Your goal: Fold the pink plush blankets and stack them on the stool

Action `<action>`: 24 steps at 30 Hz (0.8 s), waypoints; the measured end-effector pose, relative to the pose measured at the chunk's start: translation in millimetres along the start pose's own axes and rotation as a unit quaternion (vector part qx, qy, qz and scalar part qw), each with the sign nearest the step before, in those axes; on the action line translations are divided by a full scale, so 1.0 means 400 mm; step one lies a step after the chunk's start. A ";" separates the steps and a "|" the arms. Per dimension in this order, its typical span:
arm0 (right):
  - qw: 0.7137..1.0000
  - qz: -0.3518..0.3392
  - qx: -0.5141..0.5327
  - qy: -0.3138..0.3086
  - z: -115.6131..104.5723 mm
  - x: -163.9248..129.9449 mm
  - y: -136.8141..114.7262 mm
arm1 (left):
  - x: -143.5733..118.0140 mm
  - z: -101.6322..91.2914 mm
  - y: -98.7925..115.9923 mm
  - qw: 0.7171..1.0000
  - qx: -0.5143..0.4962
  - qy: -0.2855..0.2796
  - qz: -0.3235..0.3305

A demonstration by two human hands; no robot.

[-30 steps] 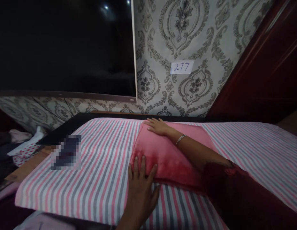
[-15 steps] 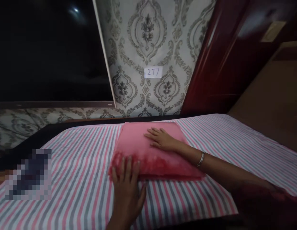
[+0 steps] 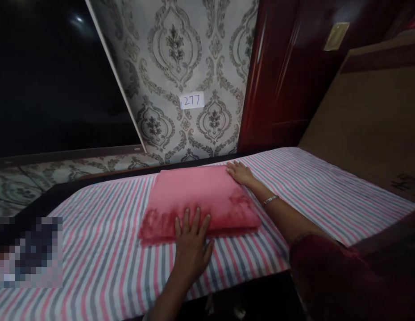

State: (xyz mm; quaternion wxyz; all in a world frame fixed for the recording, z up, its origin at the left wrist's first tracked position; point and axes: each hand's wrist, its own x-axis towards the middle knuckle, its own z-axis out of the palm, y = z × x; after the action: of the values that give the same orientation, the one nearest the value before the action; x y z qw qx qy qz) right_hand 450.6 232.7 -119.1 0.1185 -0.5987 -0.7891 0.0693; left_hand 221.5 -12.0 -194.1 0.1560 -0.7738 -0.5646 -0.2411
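A folded pink cloth [image 3: 194,196] lies flat on a pink, grey and white striped sheet [image 3: 103,249] that covers the table. My left hand [image 3: 191,243] rests palm down on the cloth's near edge, fingers spread. My right hand [image 3: 240,172] lies flat at the cloth's far right corner, with a thin bangle on its wrist. Neither hand grips anything.
A patterned wallpaper wall [image 3: 180,53] with a paper label reading 277 [image 3: 192,100] stands behind the table. A dark screen [image 3: 50,80] fills the upper left, a dark red door [image 3: 284,76] the right. A blurred patch [image 3: 30,252] lies at the left on the sheet.
The view has swung to the right. My right hand slid from the middle of the pink cloth to its far right corner. My left hand shifted right along the near edge.
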 end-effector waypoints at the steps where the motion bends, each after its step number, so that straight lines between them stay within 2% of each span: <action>1: 1.000 -0.003 0.008 0.019 -0.004 -0.023 0.002 | 0.002 -0.006 0.001 1.000 0.000 -0.004 0.000; 3: 0.997 -0.047 0.028 0.052 -0.010 -0.089 -0.015 | 0.011 -0.020 0.009 1.000 0.000 0.001 -0.003; 5: 0.990 -0.122 0.046 0.062 -0.010 -0.170 -0.049 | 0.023 -0.030 0.028 1.000 -0.003 0.008 0.000; 8: 0.977 -0.200 0.050 0.050 0.009 -0.283 -0.097 | 0.046 -0.033 0.073 0.999 -0.026 0.003 0.026; 10: 0.977 -0.209 0.043 0.031 0.037 -0.324 -0.102 | 0.057 -0.022 0.100 0.998 -0.038 -0.005 0.041; 13: 0.984 -0.169 0.054 0.031 0.090 -0.326 -0.057 | 0.060 0.003 0.119 0.998 -0.027 -0.016 0.047; 16: 0.983 -0.104 0.115 0.101 0.138 -0.294 0.025 | 0.054 0.016 0.117 0.998 -0.017 -0.021 0.050; 19: 0.964 -0.050 0.207 0.162 0.168 -0.287 0.093 | 0.051 0.015 0.110 0.999 -0.019 -0.016 0.048; 21: 0.947 -0.023 0.257 0.190 0.178 -0.312 0.108 | 0.051 0.016 0.109 0.999 -0.022 -0.014 0.047; 24: 0.928 -0.013 0.289 0.234 0.174 -0.379 0.081 | 0.050 0.021 0.114 0.998 -0.029 -0.010 0.049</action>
State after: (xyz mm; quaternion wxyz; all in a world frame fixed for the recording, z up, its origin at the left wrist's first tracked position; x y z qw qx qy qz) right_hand 500.4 97.9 -210.0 0.4688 -0.5271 -0.6927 0.1503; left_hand 271.4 -6.1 -188.7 0.1396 -0.8070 -0.5204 -0.2419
